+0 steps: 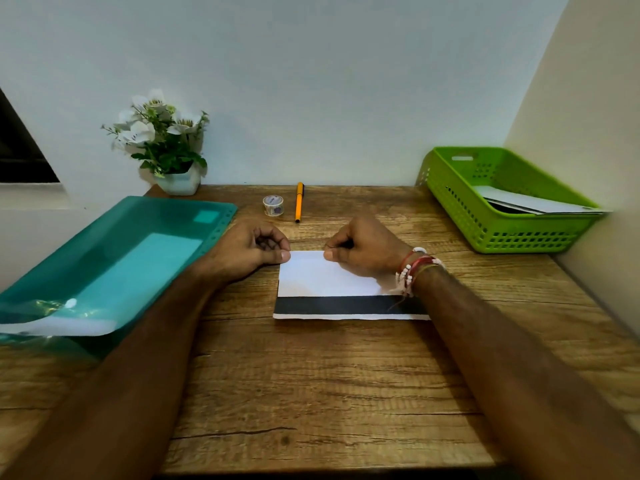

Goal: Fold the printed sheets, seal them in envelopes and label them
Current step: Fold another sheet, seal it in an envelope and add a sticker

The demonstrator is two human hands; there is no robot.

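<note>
At desk centre, folded sheet lying flat, black band along near edge. Left hand pinching far left corner, right hand curled, pinching far edge. Beyond: tape, pen.

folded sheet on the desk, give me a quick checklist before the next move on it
1. Both hands on the sheet: ok, left hand and right hand press along the far edge of the folded sheet.
2. Sheet flat on the desk: ok.
3. Edges lined up: not ok, a black band and a white strip show past the near edge of the top layer.
4. Tape roll at hand: ok, just beyond the hands.
5. Pen at hand: ok, beside the tape.
6. Envelope ready: cannot tell, papers lie in the green basket and the teal folder.
</note>
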